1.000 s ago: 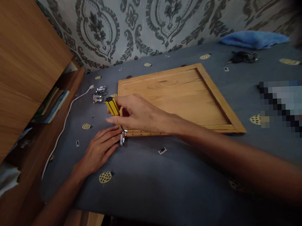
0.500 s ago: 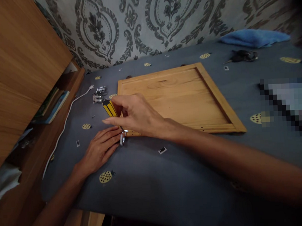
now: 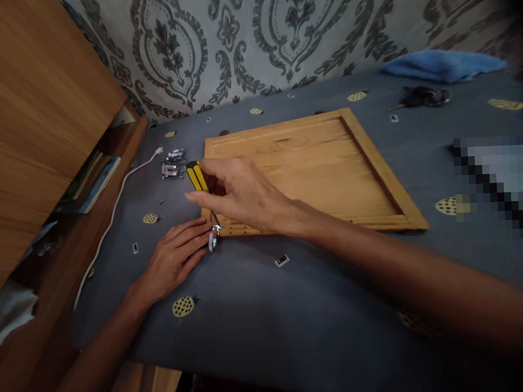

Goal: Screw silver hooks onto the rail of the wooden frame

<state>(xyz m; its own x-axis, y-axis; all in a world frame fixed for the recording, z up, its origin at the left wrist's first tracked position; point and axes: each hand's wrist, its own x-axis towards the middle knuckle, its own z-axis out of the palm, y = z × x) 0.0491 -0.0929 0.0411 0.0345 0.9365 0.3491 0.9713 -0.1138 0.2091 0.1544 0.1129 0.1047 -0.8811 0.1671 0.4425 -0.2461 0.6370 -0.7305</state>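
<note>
My right hand point(image 3: 244, 194) is closed round the yellow-and-black handle of a screwdriver point(image 3: 197, 178). The tool's thin shaft slopes down to a metal hinge point(image 3: 214, 235) at the near left corner of a framed wooden panel point(image 3: 304, 171). My left hand point(image 3: 175, 257) lies flat, fingers stretched out and close together, with the fingertips at that corner beside the hinge. Its thumb is hidden. The panel rests on the cloth with small dark holes along its near edge.
Several loose metal hinges point(image 3: 172, 165) lie beyond the left hand, near a white cable point(image 3: 115, 214). A blue cloth point(image 3: 444, 65) and a dark tangled object point(image 3: 419, 96) are at the back right. A wooden cabinet point(image 3: 36, 113) borders the left side.
My right hand and the screwdriver handle have shifted slightly right and up, and the handle stands a little more upright. My left hand stays in place.
</note>
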